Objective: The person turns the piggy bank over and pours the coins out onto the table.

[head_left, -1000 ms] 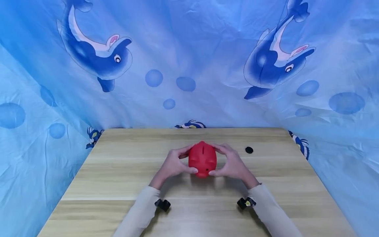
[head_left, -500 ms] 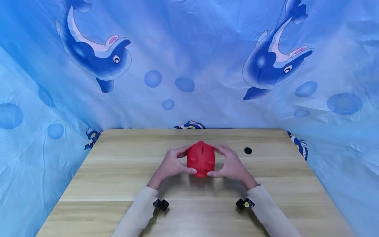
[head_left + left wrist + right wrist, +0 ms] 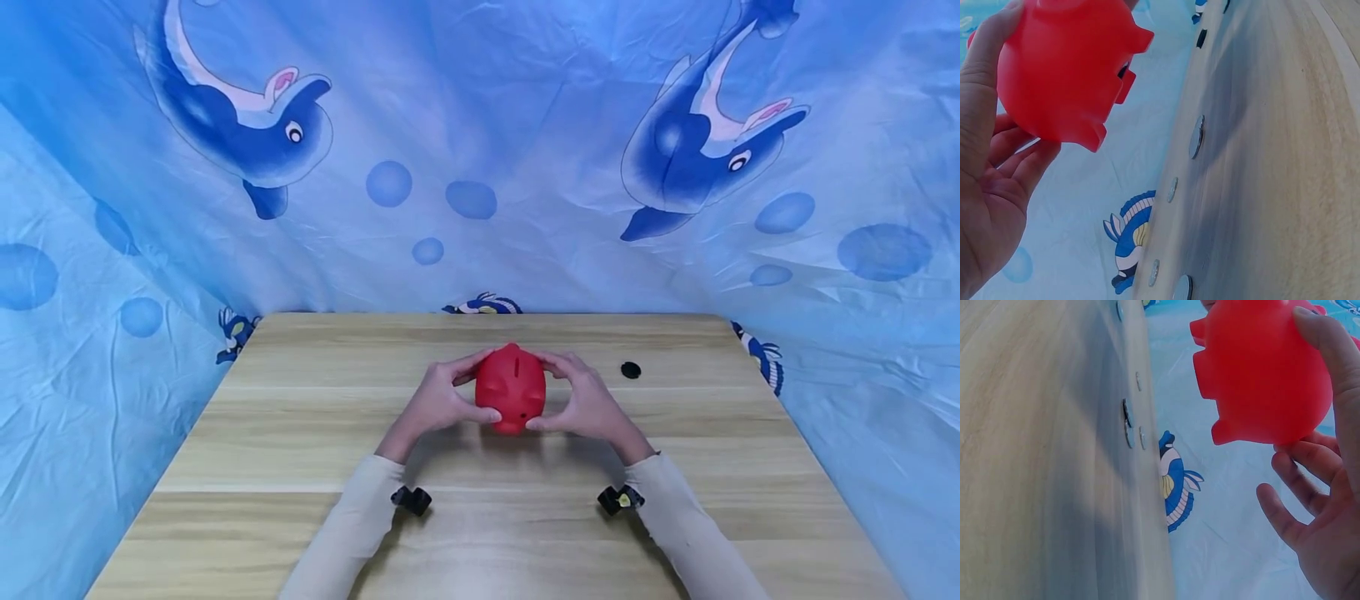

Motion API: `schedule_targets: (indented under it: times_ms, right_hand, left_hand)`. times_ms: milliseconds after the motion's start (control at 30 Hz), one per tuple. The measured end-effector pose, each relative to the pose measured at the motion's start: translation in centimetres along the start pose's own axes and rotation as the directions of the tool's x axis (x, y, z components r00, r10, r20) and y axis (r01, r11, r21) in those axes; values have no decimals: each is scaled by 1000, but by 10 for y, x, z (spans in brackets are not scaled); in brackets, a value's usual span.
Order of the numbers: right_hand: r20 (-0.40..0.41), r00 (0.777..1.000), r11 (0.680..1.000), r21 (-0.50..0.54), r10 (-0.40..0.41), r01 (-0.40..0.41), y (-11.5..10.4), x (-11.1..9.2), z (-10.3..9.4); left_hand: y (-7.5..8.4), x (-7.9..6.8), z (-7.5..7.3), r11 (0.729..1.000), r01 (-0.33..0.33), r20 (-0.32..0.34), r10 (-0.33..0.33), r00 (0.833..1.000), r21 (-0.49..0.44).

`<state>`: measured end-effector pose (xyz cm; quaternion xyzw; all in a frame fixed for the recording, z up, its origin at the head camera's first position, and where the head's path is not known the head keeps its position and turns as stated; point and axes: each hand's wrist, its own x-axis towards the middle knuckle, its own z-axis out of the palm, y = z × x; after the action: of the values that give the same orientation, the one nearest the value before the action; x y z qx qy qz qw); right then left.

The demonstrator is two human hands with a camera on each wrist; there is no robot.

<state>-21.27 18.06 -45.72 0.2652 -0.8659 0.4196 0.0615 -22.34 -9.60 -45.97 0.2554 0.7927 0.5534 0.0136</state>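
Observation:
A red piggy bank (image 3: 510, 387), with a slot in its back, is held up off the wooden table between both hands. Its short feet and a dark spot on the underside show in the left wrist view. My left hand (image 3: 438, 398) grips one side, thumb near the snout and fingers round the far side. The right hand (image 3: 591, 402) mirrors it on the other side; in the right wrist view some of its fingers stand apart from the bank. Several coins (image 3: 1196, 137) lie on the table below, hidden from the head view.
A round black disc (image 3: 631, 370) lies on the wooden table (image 3: 315, 433), right of the hands and towards the back. Blue curtains (image 3: 540, 250) printed with dolphins hang behind the table and along both sides.
The head view has shifted slightly, so the table sits a little higher in it. Both hands keep the same hold on the piggy bank, which stays nearly in place.

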Motion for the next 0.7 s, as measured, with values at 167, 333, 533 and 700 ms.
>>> schedule_targets:
  times_ms: [167,333,533,700]
  right_hand:
    - [35,999,999,-12,35,-34,2,1,1]
    - [53,997,999,-11,53,-53,5,1,0]
    - [69,997,999,-6,45,-45,7,1,-1]
    - [78,996,999,-18,48,-47,11,3,-2]
  left_hand:
    - [-1,0,0,1000,-6,6,6,1000,9]
    - [-2,1,1,998,-9,11,9,1000,64]
    - [-2,1,2,995,-5,18,3,1000,98]
    - [-5,4,3,996,11,30,-13,999,83]
